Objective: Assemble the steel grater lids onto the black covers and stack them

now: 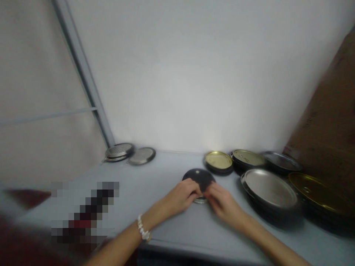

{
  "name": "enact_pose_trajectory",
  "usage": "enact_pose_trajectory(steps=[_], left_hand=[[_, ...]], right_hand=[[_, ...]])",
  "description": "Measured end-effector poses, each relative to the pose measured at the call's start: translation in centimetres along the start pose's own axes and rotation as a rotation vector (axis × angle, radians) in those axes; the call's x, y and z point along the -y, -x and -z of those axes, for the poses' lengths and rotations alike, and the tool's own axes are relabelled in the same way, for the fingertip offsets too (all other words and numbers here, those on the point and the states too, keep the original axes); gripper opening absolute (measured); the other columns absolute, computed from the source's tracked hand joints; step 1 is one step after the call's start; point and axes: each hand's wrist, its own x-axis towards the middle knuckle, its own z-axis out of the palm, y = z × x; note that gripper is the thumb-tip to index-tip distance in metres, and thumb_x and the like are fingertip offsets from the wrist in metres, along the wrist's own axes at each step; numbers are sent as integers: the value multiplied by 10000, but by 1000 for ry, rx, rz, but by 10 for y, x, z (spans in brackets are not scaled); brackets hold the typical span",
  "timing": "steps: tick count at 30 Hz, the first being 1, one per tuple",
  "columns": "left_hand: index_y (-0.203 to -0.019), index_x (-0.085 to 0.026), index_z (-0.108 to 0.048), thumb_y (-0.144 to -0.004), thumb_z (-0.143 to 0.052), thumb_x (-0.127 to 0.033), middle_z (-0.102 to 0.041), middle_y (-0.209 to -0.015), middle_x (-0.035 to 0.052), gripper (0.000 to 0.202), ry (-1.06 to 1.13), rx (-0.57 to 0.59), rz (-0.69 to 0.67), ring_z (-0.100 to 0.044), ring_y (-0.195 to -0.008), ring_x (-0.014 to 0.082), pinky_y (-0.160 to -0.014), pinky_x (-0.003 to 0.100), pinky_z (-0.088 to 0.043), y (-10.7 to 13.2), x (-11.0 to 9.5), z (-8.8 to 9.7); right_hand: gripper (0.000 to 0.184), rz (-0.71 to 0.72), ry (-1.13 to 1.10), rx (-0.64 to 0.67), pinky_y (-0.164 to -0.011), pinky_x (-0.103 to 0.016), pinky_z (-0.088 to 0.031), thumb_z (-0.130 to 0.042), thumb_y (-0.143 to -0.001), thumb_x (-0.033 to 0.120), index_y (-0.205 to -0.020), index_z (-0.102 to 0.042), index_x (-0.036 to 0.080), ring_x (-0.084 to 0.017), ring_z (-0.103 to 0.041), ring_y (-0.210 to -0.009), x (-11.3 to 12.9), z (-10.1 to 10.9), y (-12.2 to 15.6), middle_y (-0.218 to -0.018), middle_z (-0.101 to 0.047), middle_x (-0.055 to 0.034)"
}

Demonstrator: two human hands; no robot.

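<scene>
We find the left hand (180,196) and right hand (223,204) with grips clamped on a black round tin lid (198,176) above a metal tin (200,201); a gold-faced lid (218,161) lies at 1 o'clock on the bench (166,173).

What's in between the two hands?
In the head view, a dark round lid sits between the left hand and the right hand, and their fingers grip it. A shiny metal rim peeks out underneath.

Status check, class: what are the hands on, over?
Left hand and right hand on black round lid. Silver rim beneath. Large silver lid beside right hand, apart.
</scene>
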Motion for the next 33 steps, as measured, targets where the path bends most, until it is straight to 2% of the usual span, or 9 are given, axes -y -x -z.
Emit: enact_pose_trajectory(steps=[3, 7, 13, 16, 23, 28, 33], left_hand=[[-871, -171, -702, -912, -595, -119, -719, -892, 36, 126, 4, 20, -4, -610, -888, 173, -857, 278, -456, -2, 1, 2], [-862, -181, -727, -892, -603, -113, -739, -880, 25, 145, 34, 36, 2, -631, -867, 167, -902, 292, -444, -5, 2, 4], [-845, -183, -733, -879, -617, -128, -757, -884, 25, 133, 50, 50, 11, -650, -838, 163, -910, 297, -440, -6, 2, 5], [-850, -185, -742, -874, -634, -139, -765, -897, 26, 120, 60, 69, 11, -659, -853, 164, -924, 296, -436, -7, 5, 5], [-819, -188, -764, -844, -675, -137, -773, -861, 9, 106, 78, 60, 128, -680, -839, 160, -964, 301, -430, -9, 6, 1], [-832, -207, -775, -859, -667, -180, -780, -865, 3, 115, 79, 12, 224, -684, -852, 171, -1105, 400, -344, -9, -1, -4], [-833, -221, -779, -847, -688, -206, -784, -850, -7, 93, 123, -14, 300, -681, -834, 175, -1158, 453, -262, -10, -5, -9]], right_hand=[[210, 11, -1, 6, -974, -421, -447, -411, -978, 109, -948, -592, 212, -212, -589, -935, -1, -1, 1, -945, -650, -74], [220, 30, -7, 0, -1026, -454, -428, -408, -988, 128, -975, -609, 217, -210, -597, -944, -5, -2, 3, -959, -656, -75], [223, 33, 4, -3, -988, -456, -475, -433, -1001, 203, -988, -655, 224, -227, -608, -936, -9, -3, 2, -939, -658, -82], [222, 52, 7, 0, -969, -445, -485, -446, -993, 193, -974, -666, 216, -230, -605, -947, -9, -2, 1, -951, -656, -89], [245, 84, 31, 30, -961, -432, -476, -426, -981, 142, -950, -662, 202, -226, -595, -951, -8, 4, -1, -934, -648, -92], [196, 71, 10, 23, -907, -398, -500, -485, -975, 181, -915, -670, 210, -223, -594, -921, -8, 8, -1, -901, -641, -77], [223, 66, 11, 33, -855, -369, -504, -441, -973, 138, -917, -647, 202, -223, -586, -926, -11, 11, -1, -934, -641, -87]])
